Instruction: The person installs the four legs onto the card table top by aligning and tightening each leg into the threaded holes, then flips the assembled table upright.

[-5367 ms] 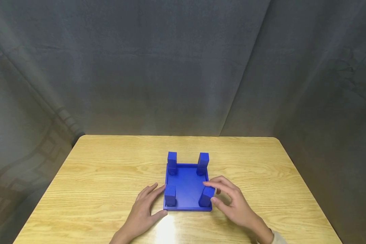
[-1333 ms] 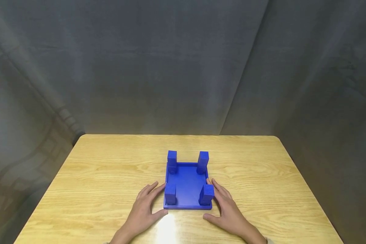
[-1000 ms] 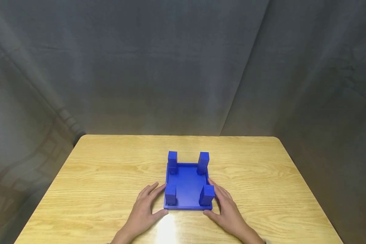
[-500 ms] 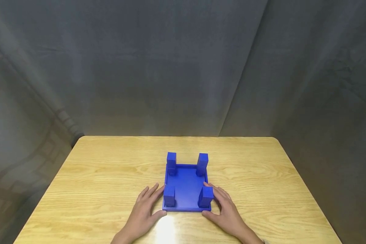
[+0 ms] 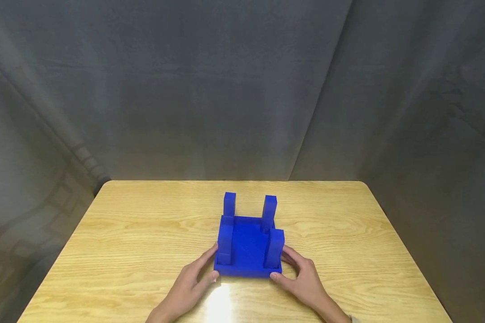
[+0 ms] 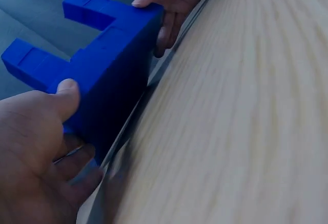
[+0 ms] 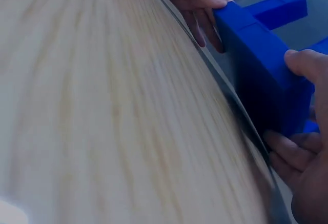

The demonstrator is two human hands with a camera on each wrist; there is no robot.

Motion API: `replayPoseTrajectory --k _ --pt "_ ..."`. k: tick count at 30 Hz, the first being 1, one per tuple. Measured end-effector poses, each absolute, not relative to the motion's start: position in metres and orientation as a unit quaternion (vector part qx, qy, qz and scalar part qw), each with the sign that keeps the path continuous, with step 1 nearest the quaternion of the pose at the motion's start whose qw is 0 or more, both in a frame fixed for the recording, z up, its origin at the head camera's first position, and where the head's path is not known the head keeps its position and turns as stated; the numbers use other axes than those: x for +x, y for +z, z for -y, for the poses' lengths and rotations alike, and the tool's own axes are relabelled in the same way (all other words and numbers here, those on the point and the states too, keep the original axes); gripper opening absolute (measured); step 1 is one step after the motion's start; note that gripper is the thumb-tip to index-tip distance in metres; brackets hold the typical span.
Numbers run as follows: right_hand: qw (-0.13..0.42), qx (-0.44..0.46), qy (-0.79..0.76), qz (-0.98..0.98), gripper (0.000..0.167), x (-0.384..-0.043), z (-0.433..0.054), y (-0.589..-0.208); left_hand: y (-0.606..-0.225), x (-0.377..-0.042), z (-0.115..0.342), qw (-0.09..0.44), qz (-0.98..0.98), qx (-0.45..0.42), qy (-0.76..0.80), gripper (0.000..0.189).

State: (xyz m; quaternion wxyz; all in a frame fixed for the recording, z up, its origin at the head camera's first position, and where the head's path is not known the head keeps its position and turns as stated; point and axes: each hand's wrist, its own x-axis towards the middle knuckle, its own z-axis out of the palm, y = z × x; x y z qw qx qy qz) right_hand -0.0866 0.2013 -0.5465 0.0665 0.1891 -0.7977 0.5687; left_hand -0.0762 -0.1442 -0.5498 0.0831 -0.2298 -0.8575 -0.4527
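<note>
A small blue table (image 5: 248, 246) lies upside down in the head view, its several square legs (image 5: 274, 249) pointing up from a rimmed square top. My left hand (image 5: 186, 287) grips the near left corner, thumb on the front edge and fingers along the side and under it. At the near right corner my right hand (image 5: 307, 282) holds on the same way. Both wrist views show the dark underside of the tabletop (image 6: 123, 85), tilted with its near edge raised above the wood. Fingers of the right hand (image 7: 294, 155) curl beneath it.
The light wooden tabletop (image 5: 145, 224) spreads around the blue piece on all sides. Grey curtains (image 5: 210, 98) hang behind it and at both sides.
The right hand has let go of the near right leg and come down to the corner. Since half a second ago, both hands have taken hold and tipped the near edge up.
</note>
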Motion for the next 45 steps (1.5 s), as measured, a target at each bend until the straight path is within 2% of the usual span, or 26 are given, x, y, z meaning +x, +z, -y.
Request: replayPoseTrajectory --k 3,10,13,16,21,25,28,30,33,36,37,40,45 --pt "0.063 0.2 0.593 0.777 0.07 -0.088 -0.203 -0.546 -0.547 -0.076 0.141 0.075 0.846 -0.236 -0.472 0.062" --pt "0.046 0.183 0.619 0.762 0.082 -0.084 -0.202 -0.539 -0.54 -0.074 0.134 0.099 0.84 -0.23 -0.481 0.063" --pt "0.081 0.184 0.609 0.767 0.077 -0.086 -0.2 -0.537 -0.537 -0.074 0.132 0.096 0.823 -0.236 -0.508 0.059" --pt "0.139 0.19 0.586 0.776 0.066 -0.087 -0.197 -0.537 -0.535 -0.074 0.13 0.088 0.802 -0.243 -0.539 0.056" --pt "0.202 0.156 0.549 0.796 0.056 -0.083 -0.189 -0.526 -0.525 -0.07 0.127 0.092 0.804 -0.243 -0.534 0.054" --pt "0.251 0.15 0.487 0.823 0.057 -0.079 -0.188 -0.514 -0.512 -0.063 0.12 0.087 0.816 -0.213 -0.531 0.053" --pt "0.28 0.166 0.441 0.836 0.06 -0.078 -0.189 -0.506 -0.501 -0.057 0.113 0.084 0.817 -0.169 -0.544 0.065" --pt "0.294 0.181 0.423 0.838 0.063 -0.077 -0.189 -0.502 -0.496 -0.055 0.107 0.108 0.82 -0.153 -0.541 0.075" --pt "0.318 0.213 0.399 0.833 0.06 -0.076 -0.192 -0.496 -0.49 -0.056 0.098 0.19 0.83 -0.146 -0.503 0.084" --pt "0.345 0.24 0.369 0.829 0.035 -0.074 -0.193 -0.491 -0.489 -0.058 0.093 0.269 0.832 -0.14 -0.465 0.081" --pt "0.354 0.245 0.356 0.829 0.035 -0.073 -0.193 -0.489 -0.488 -0.058 0.093 0.286 0.831 -0.14 -0.456 0.079" --pt "0.363 0.244 0.329 0.837 0.057 -0.071 -0.193 -0.483 -0.488 -0.061 0.095 0.317 0.828 -0.151 -0.436 0.07" --pt "0.363 0.239 0.316 0.843 0.053 -0.071 -0.193 -0.475 -0.489 -0.065 0.103 0.349 0.832 -0.189 -0.388 0.06"
